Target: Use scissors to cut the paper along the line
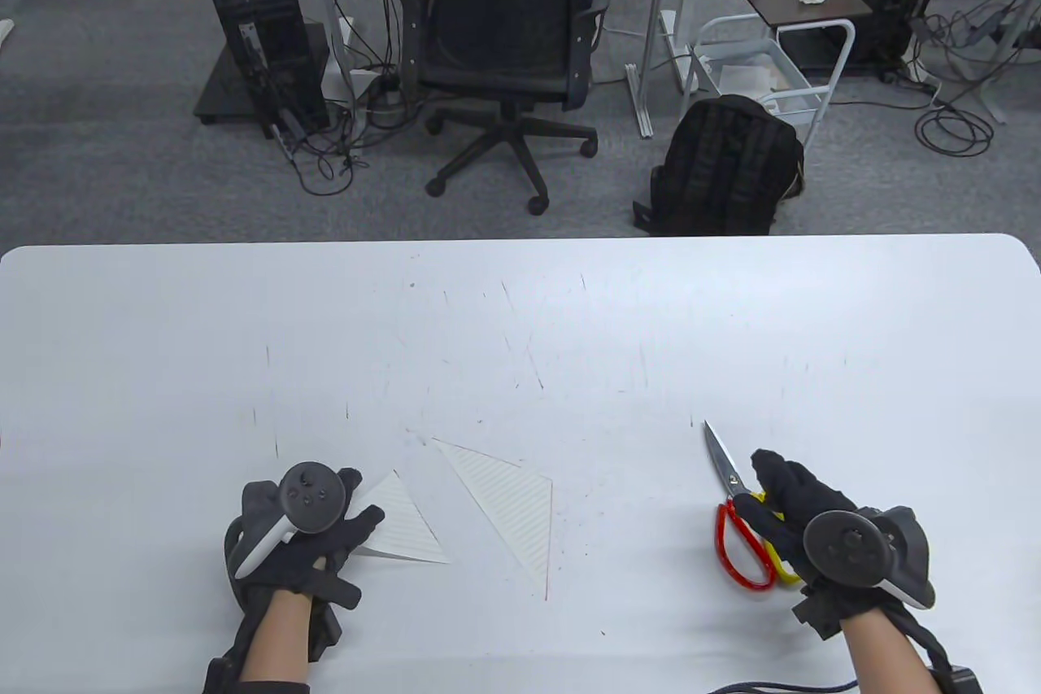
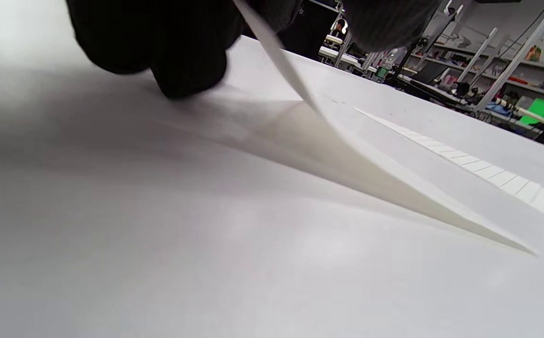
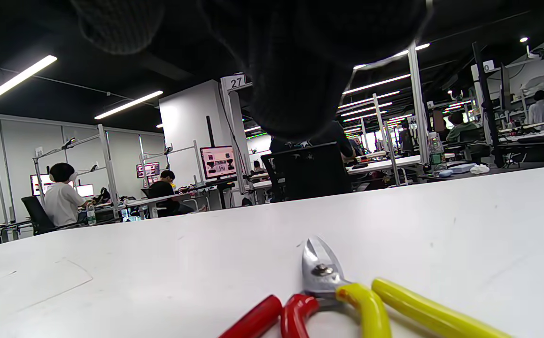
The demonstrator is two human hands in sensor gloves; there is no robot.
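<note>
Two white triangular paper pieces lie near the table's front. My left hand point(image 1: 364, 499) holds the smaller piece point(image 1: 402, 527) by its left edge; in the left wrist view my fingers point(image 2: 182, 56) lift that edge of the piece point(image 2: 370, 173) off the table. The larger striped piece point(image 1: 508, 499) lies to its right with a red line along its right edge, and also shows in the left wrist view point(image 2: 488, 170). The scissors point(image 1: 732, 482), with red and yellow handles, lie flat with blades closed. My right hand point(image 1: 773, 495) hovers over the handles; in the right wrist view my fingers point(image 3: 295, 84) hang above the scissors point(image 3: 321, 277).
The white table point(image 1: 520, 320) bears scattered pen marks. Beyond its far edge stand an office chair point(image 1: 504, 19), a black backpack point(image 1: 724, 165) and a small cart point(image 1: 781, 67).
</note>
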